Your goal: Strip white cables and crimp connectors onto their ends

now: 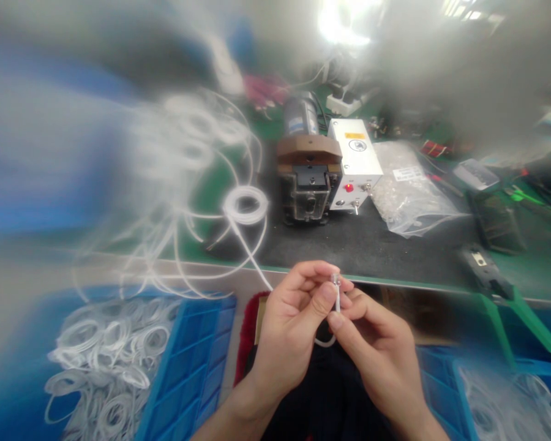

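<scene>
Between the fingertips of my left hand (298, 318) is a small clear plug (335, 278), its glassy end pointing up. Just below it, my right hand (376, 343) pinches the end of a white cable (337, 301), thumb against fingers. Plug and cable end meet in one upright line; whether they are fixed together I cannot tell. A loop of the cable hangs under my hands. Behind my left hand, a straight cable length runs up to a coil (245, 205) on the bench.
A crimping machine (310, 177) with a white control box (356, 162) stands on a black mat. Beside it lies a bag of clear plugs (408, 190). Green-handled pliers (487, 275) rest at the bench edge. Blue crates (188, 367) hold coiled cables (114, 343). Another person's pink-sleeved hand (264, 92) shows behind.
</scene>
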The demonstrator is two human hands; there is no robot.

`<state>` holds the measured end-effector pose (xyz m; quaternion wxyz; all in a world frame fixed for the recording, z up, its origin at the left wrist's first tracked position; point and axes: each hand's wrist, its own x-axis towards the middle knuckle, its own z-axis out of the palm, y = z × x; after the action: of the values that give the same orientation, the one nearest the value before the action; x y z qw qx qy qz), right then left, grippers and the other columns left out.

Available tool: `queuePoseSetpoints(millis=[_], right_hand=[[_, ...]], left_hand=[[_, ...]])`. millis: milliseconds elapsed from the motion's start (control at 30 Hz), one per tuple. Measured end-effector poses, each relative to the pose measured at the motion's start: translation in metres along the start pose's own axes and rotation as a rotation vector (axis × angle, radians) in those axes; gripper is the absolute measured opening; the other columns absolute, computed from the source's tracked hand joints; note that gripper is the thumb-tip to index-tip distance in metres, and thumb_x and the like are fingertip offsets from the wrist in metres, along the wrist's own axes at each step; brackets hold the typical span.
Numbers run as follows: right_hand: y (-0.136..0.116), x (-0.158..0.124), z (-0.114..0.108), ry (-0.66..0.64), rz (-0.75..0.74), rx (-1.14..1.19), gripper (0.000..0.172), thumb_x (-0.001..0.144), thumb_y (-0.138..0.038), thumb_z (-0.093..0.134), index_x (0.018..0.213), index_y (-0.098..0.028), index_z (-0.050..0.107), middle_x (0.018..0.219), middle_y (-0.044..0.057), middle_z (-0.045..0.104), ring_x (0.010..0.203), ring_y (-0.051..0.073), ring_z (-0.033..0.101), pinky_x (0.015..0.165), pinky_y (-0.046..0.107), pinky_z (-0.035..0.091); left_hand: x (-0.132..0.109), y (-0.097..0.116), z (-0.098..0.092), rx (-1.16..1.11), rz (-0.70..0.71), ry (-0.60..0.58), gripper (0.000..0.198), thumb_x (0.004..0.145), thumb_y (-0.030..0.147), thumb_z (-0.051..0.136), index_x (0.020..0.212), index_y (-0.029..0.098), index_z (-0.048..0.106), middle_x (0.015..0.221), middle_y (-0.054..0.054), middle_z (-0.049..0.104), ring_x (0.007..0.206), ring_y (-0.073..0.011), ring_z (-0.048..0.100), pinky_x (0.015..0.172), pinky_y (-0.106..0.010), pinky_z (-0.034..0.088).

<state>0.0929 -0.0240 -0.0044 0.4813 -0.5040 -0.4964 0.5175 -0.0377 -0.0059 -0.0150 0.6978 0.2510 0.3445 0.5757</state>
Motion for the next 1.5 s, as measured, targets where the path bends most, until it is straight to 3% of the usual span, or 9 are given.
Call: queuePoseSetpoints(millis=[267, 433, 633, 767, 867, 1000, 1200, 1500], right_hand=[[0.001, 0.000, -0.001, 0.004, 0.013, -0.018, 0.024, 0.100, -0.029, 0.078, 0.077, -0.023, 0.072, 0.076, 0.001, 0.068, 0.076, 0.019, 0.066, 0.070, 0.029, 0.052], [0.001, 0.002, -0.002, 0.000, 0.021, -0.025, 0.024, 0.099, -0.034, 0.078, 0.078, -0.022, 0.074, 0.088, 0.006, 0.076, 0.086, 0.024, 0.070, 0.073, 0.031, 0.053], [-0.008, 0.014, -0.005, -0.031, -0.014, -0.097, 0.019, 0.103, -0.032, 0.074, 0.088, -0.023, 0.079, 0.083, 0.002, 0.073, 0.076, 0.017, 0.065, 0.071, 0.028, 0.051], [-0.008, 0.032, 0.000, 0.008, 0.013, -0.069, 0.015, 0.104, -0.035, 0.073, 0.098, -0.022, 0.080, 0.086, 0.002, 0.076, 0.075, 0.016, 0.067, 0.068, 0.026, 0.052], [-0.003, 0.049, 0.006, 0.035, 0.056, 0.003, 0.018, 0.101, -0.039, 0.076, 0.100, -0.021, 0.076, 0.081, 0.000, 0.073, 0.064, 0.012, 0.060, 0.057, 0.023, 0.048], [0.005, 0.073, 0.014, 0.016, 0.074, -0.002, 0.025, 0.101, -0.043, 0.075, 0.093, -0.020, 0.072, 0.074, -0.002, 0.071, 0.058, 0.011, 0.055, 0.054, 0.023, 0.043], [0.016, 0.094, 0.019, -0.017, 0.081, -0.089, 0.029, 0.101, -0.040, 0.071, 0.082, -0.019, 0.076, 0.068, -0.001, 0.071, 0.060, 0.014, 0.057, 0.059, 0.026, 0.044], [0.025, 0.106, 0.022, -0.011, 0.094, -0.147, 0.029, 0.098, -0.040, 0.070, 0.078, -0.020, 0.077, 0.060, -0.002, 0.067, 0.055, 0.015, 0.055, 0.055, 0.028, 0.040]], left_hand=[[0.000, 0.001, 0.000, -0.005, -0.005, 0.005, 0.009, 0.104, 0.023, 0.077, 0.114, 0.023, 0.075, 0.102, -0.002, 0.077, 0.087, -0.0119, 0.073, 0.082, -0.021, 0.060], [0.000, 0.002, -0.003, 0.023, 0.001, 0.005, 0.033, 0.105, 0.029, 0.076, 0.137, 0.028, 0.068, 0.110, -0.004, 0.079, 0.096, -0.0154, 0.075, 0.089, -0.025, 0.060], [-0.011, -0.004, -0.022, 0.522, 0.182, 0.136, 0.014, 0.107, 0.030, 0.072, 0.120, 0.026, 0.074, 0.114, -0.004, 0.079, 0.105, -0.0196, 0.075, 0.095, -0.029, 0.057], [-0.017, -0.011, -0.034, 0.895, 0.330, 0.050, 0.018, 0.104, 0.022, 0.073, 0.121, 0.026, 0.077, 0.114, -0.005, 0.080, 0.106, -0.0243, 0.074, 0.096, -0.033, 0.055], [-0.016, -0.017, -0.038, 1.028, 0.394, -0.020, 0.014, 0.103, 0.018, 0.072, 0.115, 0.023, 0.077, 0.109, -0.007, 0.081, 0.101, -0.0255, 0.075, 0.093, -0.035, 0.054], [-0.015, -0.023, -0.041, 1.144, 0.490, 0.043, 0.009, 0.103, 0.016, 0.071, 0.108, 0.022, 0.077, 0.099, -0.006, 0.081, 0.091, -0.0245, 0.076, 0.087, -0.035, 0.053], [-0.017, -0.023, -0.045, 1.178, 0.522, 0.172, 0.007, 0.101, 0.018, 0.074, 0.103, 0.022, 0.079, 0.096, -0.005, 0.082, 0.083, -0.0236, 0.077, 0.080, -0.032, 0.054], [-0.013, -0.022, -0.044, 1.155, 0.515, 0.214, 0.003, 0.100, 0.022, 0.077, 0.103, 0.023, 0.078, 0.089, -0.004, 0.081, 0.077, -0.0230, 0.075, 0.076, -0.033, 0.055]])
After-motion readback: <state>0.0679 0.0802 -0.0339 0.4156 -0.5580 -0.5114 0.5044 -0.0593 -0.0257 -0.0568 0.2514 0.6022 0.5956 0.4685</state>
